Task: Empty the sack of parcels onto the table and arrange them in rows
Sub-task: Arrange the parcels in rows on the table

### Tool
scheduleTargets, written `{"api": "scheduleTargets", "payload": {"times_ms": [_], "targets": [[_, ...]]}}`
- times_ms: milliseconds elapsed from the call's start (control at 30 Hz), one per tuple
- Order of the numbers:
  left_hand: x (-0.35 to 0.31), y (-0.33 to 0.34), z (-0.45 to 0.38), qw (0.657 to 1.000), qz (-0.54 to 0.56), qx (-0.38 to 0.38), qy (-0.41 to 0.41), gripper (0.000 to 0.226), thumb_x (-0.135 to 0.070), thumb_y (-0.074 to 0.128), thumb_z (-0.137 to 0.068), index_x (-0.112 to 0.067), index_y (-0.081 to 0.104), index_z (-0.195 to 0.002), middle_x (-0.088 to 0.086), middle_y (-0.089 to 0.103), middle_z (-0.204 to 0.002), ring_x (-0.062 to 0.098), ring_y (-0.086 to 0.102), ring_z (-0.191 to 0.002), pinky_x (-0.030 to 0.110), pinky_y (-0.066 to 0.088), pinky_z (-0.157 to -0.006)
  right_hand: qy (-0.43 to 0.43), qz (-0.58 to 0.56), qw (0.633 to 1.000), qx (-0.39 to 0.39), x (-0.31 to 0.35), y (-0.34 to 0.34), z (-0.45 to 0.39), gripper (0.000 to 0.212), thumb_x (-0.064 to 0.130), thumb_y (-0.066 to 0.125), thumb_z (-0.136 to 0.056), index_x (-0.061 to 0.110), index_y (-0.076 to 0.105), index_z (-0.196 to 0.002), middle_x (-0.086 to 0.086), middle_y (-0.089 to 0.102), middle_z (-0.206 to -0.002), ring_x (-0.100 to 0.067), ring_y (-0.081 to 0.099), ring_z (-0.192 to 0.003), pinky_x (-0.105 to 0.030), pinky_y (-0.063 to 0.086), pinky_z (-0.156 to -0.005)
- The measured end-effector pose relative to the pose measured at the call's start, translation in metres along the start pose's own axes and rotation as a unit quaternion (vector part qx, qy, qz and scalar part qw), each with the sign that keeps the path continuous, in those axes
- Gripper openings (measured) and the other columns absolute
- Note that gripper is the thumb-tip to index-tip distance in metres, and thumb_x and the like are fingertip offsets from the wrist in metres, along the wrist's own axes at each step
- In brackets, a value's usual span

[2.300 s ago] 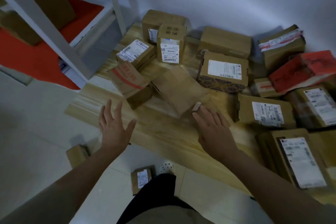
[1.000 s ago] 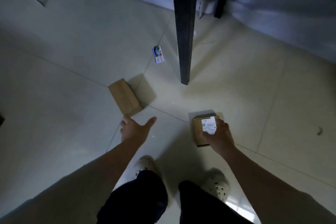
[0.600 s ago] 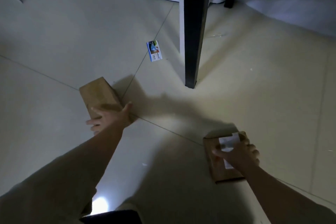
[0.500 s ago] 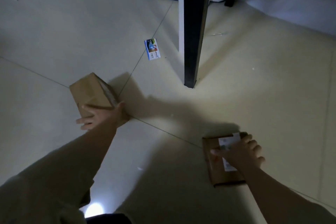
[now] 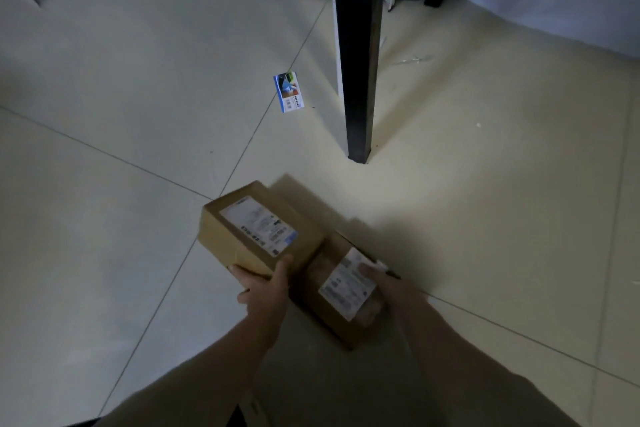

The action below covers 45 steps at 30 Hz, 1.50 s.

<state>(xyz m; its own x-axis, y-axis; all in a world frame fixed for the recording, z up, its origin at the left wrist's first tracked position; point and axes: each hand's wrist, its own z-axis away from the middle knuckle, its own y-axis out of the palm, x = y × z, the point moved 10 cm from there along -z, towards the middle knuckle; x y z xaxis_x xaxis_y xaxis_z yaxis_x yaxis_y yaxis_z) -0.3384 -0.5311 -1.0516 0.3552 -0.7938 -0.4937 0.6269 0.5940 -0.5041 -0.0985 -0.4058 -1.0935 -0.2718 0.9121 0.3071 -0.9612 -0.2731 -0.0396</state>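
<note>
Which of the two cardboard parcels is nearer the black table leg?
The parcel in the left hand: this left parcel lies closer to the table leg than the right parcel does.

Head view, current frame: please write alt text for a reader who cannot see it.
A person bends over a tiled floor, each hand gripping a labelled cardboard parcel: the left hand holds the larger box, the right hand the smaller box, the two held side by side. Beyond them stand a black table leg and a small printed card lying on the floor.
</note>
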Motion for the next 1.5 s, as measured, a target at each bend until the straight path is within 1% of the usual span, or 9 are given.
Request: {"api": "scheduleTargets", "payload": {"times_ms": [100,233,367,600,733,833,1033,1333,1500], "targets": [[-0.006,-0.017,0.026,0.999,0.022,-0.003,-0.049,0.104,-0.05,0.07,-0.082,-0.041,-0.007,-0.151,0.017,0.025,-0.146,0.046,0.039,-0.126,0.062,0.05,-0.091,-0.006,-0.086,0.995,0.042,0.014,0.007,0.046,0.031,0.019,0.079,-0.082,0.005,0.068,-0.107,-0.015,0.076,-0.097,-0.029,0.071,-0.09,-0.043,0.058,-0.081],[-0.053,-0.051,0.092,0.996,0.058,-0.002,-0.064,0.103,-0.049,0.073,-0.079,-0.041,0.0,-0.151,0.019,0.03,-0.146,0.045,0.043,-0.126,0.057,0.055,-0.085,-0.068,-0.092,0.993,-0.03,0.056,-0.021,0.13,0.023,0.021,0.079,-0.083,0.009,0.065,-0.095,0.001,0.075,-0.065,-0.02,0.07,-0.073,-0.033,0.056,-0.068],[-0.113,-0.094,0.174,0.993,0.09,0.021,-0.068,0.102,-0.056,0.072,-0.074,-0.039,0.007,-0.15,0.017,0.038,-0.141,0.042,0.052,-0.118,0.048,0.058,-0.079,-0.13,-0.043,0.986,-0.093,0.109,-0.05,0.24,0.044,0.036,0.088,-0.069,0.018,0.067,-0.103,-0.002,0.075,-0.09,-0.019,0.071,-0.079,-0.03,0.056,-0.063],[-0.235,-0.203,0.365,0.991,0.121,0.045,-0.028,0.103,-0.066,0.066,-0.067,-0.038,0.012,-0.149,0.013,0.041,-0.139,0.037,0.053,-0.11,0.041,0.058,-0.071,-0.251,0.074,0.959,-0.109,0.218,-0.079,0.486,0.046,0.04,0.086,-0.071,0.023,0.058,-0.103,0.007,0.07,-0.093,-0.008,0.065,-0.076,-0.023,0.05,-0.061],[-0.292,-0.263,0.469,0.986,0.165,0.003,0.034,0.11,-0.07,0.067,-0.056,-0.036,0.017,-0.148,0.015,0.039,-0.141,0.039,0.049,-0.117,0.054,0.054,-0.088,-0.336,0.143,0.924,-0.11,0.262,-0.088,0.615,0.039,0.041,0.083,-0.076,0.028,0.053,-0.098,0.015,0.062,-0.09,-0.003,0.061,-0.079,-0.022,0.05,-0.067],[-0.334,-0.292,0.527,0.972,0.216,-0.016,0.094,0.115,-0.074,0.069,-0.049,-0.037,0.019,-0.147,0.012,0.041,-0.142,0.037,0.049,-0.122,0.058,0.047,-0.098,-0.37,0.126,0.912,-0.122,0.288,-0.103,0.679,0.042,0.047,0.084,-0.071,0.028,0.057,-0.096,0.013,0.066,-0.093,-0.011,0.065,-0.086,-0.036,0.057,-0.078],[-0.42,-0.289,0.59,0.941,0.266,0.053,0.2,0.086,-0.047,0.075,-0.078,-0.027,0.026,-0.145,0.002,0.05,-0.135,0.025,0.055,-0.118,0.044,0.052,-0.091,-0.364,-0.041,0.924,-0.114,0.332,-0.166,0.736,0.043,0.042,0.085,-0.072,0.013,0.063,-0.094,0.0,0.071,-0.092,-0.022,0.068,-0.089,-0.042,0.057,-0.085],[-0.48,-0.247,0.611,0.941,0.242,0.175,0.16,0.049,-0.045,0.066,-0.084,-0.022,0.051,-0.125,0.003,0.061,-0.115,0.019,0.059,-0.099,0.04,0.052,-0.091,-0.245,-0.165,0.939,-0.178,0.346,-0.283,0.735,0.046,0.053,0.079,-0.074,0.014,0.057,-0.083,-0.006,0.067,-0.088,-0.032,0.065,-0.095,-0.051,0.054,-0.095],[-0.516,-0.222,0.602,0.948,0.179,0.202,0.167,0.044,-0.045,0.066,-0.084,-0.017,0.055,-0.117,0.002,0.065,-0.101,0.017,0.062,-0.091,0.032,0.05,-0.07,-0.242,-0.155,0.944,-0.16,0.398,-0.303,0.727,0.079,0.065,0.083,-0.059,0.01,0.064,-0.113,-0.007,0.071,-0.107,-0.028,0.066,-0.095,-0.051,0.056,-0.088]]}}
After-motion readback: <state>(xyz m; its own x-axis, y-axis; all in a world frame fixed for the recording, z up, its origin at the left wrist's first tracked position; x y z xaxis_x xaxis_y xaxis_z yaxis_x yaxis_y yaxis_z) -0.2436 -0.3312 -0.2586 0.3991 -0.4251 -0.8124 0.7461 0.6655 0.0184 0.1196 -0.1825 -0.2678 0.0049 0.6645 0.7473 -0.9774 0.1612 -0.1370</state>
